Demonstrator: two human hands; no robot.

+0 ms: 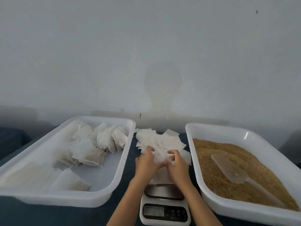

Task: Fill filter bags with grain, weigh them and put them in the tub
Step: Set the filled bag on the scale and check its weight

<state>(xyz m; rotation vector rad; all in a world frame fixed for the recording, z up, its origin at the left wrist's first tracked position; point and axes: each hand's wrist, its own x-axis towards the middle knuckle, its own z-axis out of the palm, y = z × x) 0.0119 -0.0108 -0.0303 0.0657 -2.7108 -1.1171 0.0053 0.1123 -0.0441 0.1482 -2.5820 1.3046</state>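
Note:
A loose pile of empty white filter bags (pixel 160 141) lies on the dark table between two white tubs. My left hand (pixel 145 162) and my right hand (pixel 176 163) meet at the near edge of that pile, both pinching one empty bag (pixel 160 158) with curled fingers. Just below my hands stands a small digital scale (pixel 164 204) with a white sheet on its pan. The left tub (pixel 114 181) holds several filled bags (pixel 91 147). The right tub (pixel 228 131) is full of brown grain (pixel 211 154), with a clear plastic scoop (pixel 229 168) lying on it.
A pale wall rises right behind the table. The tubs flank the scale closely on both sides, leaving a narrow strip of dark table (pixel 128 163) between them. The scoop's handle points toward the right tub's near corner.

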